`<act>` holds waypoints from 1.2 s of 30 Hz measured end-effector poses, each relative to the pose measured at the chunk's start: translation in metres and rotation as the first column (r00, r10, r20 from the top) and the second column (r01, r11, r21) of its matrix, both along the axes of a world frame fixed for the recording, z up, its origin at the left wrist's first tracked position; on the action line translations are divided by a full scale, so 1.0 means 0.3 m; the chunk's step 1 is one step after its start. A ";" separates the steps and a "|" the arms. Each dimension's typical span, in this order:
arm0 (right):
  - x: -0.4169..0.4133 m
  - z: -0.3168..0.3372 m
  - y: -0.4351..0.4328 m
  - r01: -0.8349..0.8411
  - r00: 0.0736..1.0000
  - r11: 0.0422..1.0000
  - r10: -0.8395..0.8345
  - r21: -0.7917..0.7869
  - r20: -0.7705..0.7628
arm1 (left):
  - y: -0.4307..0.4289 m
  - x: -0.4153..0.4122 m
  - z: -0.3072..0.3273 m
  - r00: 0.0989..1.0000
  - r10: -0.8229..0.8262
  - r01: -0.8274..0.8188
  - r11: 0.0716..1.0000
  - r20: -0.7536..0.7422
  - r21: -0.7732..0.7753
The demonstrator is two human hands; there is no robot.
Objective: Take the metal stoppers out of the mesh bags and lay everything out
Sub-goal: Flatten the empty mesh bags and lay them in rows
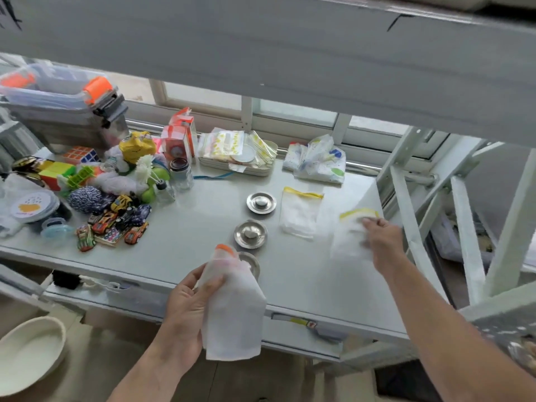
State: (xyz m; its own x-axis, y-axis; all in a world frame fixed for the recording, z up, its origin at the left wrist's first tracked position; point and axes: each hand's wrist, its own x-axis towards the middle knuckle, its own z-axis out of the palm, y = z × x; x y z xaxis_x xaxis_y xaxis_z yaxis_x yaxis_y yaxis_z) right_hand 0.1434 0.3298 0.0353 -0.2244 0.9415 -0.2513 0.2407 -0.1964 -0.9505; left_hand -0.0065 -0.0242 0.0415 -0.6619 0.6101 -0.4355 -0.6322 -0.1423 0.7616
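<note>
Three round metal stoppers lie in a line on the pale table [188, 245]: the far stopper [261, 203], the middle stopper [250, 234], and the near stopper [251, 264] half hidden behind a bag. My left hand [185, 309] grips a white mesh bag with an orange rim [232, 309] over the table's front edge. An empty yellow-rimmed mesh bag [300, 213] lies flat right of the stoppers. My right hand [383, 236] holds a second yellow-rimmed mesh bag [351, 239] low over the table; it is blurred.
Toy cars [116, 221], puzzle cubes, a jar [181, 172] and a clear storage box [58, 111] crowd the table's left. A tray of packets [237, 166] and folded cloth [319, 161] sit at the back. A white metal frame [412, 227] stands right; a bowl [29, 352] below left.
</note>
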 end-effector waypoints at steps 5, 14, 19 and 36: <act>-0.082 -0.012 0.217 -0.011 1.000 0.997 0.010 0.070 0.024 | -0.017 0.053 -0.016 0.999 0.047 -0.047 0.999 -0.007 0.022; -0.066 -0.141 0.263 -0.061 0.871 0.989 -0.015 0.138 0.492 | -0.004 0.108 -0.041 0.991 0.131 -0.131 0.991 -0.008 -0.006; -0.072 -0.144 0.286 -0.083 0.858 0.981 -0.017 0.172 0.514 | 0.022 0.109 -0.029 0.991 0.131 -0.131 0.991 -0.020 -0.002; -0.075 -0.124 0.219 0.050 0.877 0.999 -0.047 0.007 0.479 | 0.061 0.067 0.014 0.999 0.031 -0.032 0.999 -0.015 -0.018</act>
